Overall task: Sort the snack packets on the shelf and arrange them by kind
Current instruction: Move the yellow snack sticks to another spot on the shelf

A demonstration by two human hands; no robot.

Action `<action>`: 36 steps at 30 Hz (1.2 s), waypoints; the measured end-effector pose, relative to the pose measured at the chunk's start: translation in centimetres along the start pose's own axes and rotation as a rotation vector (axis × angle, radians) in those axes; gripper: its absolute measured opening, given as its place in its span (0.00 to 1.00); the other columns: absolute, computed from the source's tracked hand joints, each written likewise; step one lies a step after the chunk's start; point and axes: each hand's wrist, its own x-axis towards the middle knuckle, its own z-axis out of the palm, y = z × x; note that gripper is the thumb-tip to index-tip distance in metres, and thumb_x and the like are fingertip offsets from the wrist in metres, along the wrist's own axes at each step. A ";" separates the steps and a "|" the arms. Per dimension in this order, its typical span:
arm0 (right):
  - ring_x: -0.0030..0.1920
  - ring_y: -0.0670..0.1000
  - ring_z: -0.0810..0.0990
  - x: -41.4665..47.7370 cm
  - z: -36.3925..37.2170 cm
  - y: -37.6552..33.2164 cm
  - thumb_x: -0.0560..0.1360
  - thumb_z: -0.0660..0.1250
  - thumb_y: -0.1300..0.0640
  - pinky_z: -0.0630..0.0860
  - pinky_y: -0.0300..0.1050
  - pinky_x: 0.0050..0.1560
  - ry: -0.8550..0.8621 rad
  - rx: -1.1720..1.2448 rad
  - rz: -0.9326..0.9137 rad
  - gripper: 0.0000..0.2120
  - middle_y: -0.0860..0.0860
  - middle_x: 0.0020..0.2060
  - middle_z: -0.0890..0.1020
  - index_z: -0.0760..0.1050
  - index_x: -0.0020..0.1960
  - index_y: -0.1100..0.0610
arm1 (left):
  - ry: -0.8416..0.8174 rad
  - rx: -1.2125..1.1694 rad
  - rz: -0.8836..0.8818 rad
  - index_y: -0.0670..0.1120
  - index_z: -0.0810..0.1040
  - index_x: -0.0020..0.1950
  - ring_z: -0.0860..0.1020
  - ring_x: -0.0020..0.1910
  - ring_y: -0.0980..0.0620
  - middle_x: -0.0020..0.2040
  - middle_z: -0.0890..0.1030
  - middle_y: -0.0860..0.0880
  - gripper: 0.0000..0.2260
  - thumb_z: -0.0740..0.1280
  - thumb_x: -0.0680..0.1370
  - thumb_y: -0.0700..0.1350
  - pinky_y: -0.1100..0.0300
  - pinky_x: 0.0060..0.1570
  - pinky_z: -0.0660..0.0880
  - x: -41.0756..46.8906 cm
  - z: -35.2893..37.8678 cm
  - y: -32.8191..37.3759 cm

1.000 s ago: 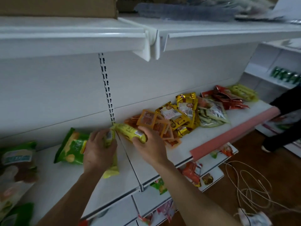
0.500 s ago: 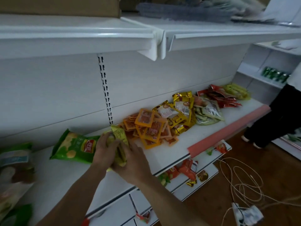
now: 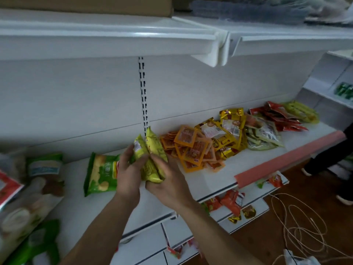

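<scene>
While we stand close at the shelf, our left hand (image 3: 128, 175) and right hand (image 3: 169, 181) meet round a small bundle of yellow-green packets (image 3: 150, 150). The fingers of both curl against its sides, so it stands upright over the shelf board (image 3: 225, 173), just right of the green chip bag (image 3: 101, 173) lying flat there.

We judge the step in hand to be squaring this bundle up before it gets a place of its own. To do that well we should tap the lower ends level on the board, turn the printed faces one way, and grip lightly across the middle. The slick film looks likely to fan out if pinched at one end.

Just beyond our right hand lies a loose heap of orange sachets (image 3: 193, 148); the bundle must go down apart from it. Farther along come gold packets (image 3: 228, 129), then clear-fronted pale green ones (image 3: 264, 135), then red packets (image 3: 277, 115). At the far end lies a yellow-green pile (image 3: 301, 111), perhaps our kind, though we cannot tell for sure.
</scene>
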 end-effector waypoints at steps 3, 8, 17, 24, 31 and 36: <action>0.65 0.46 0.69 0.2 -1.7 0.6 0.67 0.70 0.56 0.67 0.26 0.51 0.049 0.034 -0.066 0.34 0.45 0.67 0.67 0.69 0.72 0.42 | -0.074 0.040 0.039 0.57 0.73 0.68 0.83 0.51 0.58 0.49 0.84 0.62 0.22 0.70 0.76 0.41 0.62 0.43 0.78 -0.3 1.6 0.6; 0.74 0.38 0.59 -0.3 -7.8 3.6 0.69 0.72 0.57 0.66 0.24 0.59 0.138 0.023 -0.091 0.32 0.42 0.75 0.57 0.69 0.69 0.40 | -0.210 0.026 0.010 0.53 0.73 0.68 0.83 0.52 0.55 0.50 0.85 0.56 0.24 0.70 0.75 0.35 0.62 0.43 0.79 -1.6 8.1 -0.4; 0.73 0.36 0.60 -1.4 -24.7 14.4 0.69 0.75 0.48 0.69 0.30 0.64 0.262 0.116 0.005 0.33 0.33 0.74 0.56 0.66 0.69 0.31 | -0.344 0.063 0.107 0.55 0.71 0.69 0.80 0.60 0.48 0.62 0.79 0.48 0.24 0.68 0.77 0.35 0.49 0.53 0.80 -4.3 28.1 -6.8; 0.75 0.33 0.49 -2.1 -41.6 26.5 0.75 0.65 0.36 0.58 0.40 0.69 0.185 0.156 0.061 0.26 0.31 0.75 0.50 0.63 0.71 0.29 | -0.340 0.268 0.246 0.56 0.72 0.69 0.75 0.64 0.57 0.65 0.76 0.53 0.26 0.72 0.73 0.42 0.48 0.61 0.76 -4.8 45.6 -14.3; 0.76 0.39 0.54 -0.9 -52.5 34.9 0.80 0.62 0.48 0.59 0.44 0.71 0.431 0.181 0.205 0.21 0.39 0.77 0.55 0.64 0.67 0.27 | -0.415 0.607 0.482 0.59 0.68 0.71 0.69 0.68 0.54 0.70 0.69 0.50 0.28 0.70 0.74 0.41 0.57 0.65 0.71 -3.1 58.6 -19.4; 0.78 0.50 0.49 2.4 -57.6 40.6 0.83 0.56 0.53 0.60 0.47 0.70 0.505 -0.020 0.381 0.23 0.48 0.79 0.51 0.59 0.77 0.42 | -0.624 0.875 0.661 0.55 0.65 0.75 0.59 0.75 0.56 0.77 0.58 0.53 0.28 0.68 0.78 0.41 0.65 0.67 0.66 -1.2 65.3 -22.6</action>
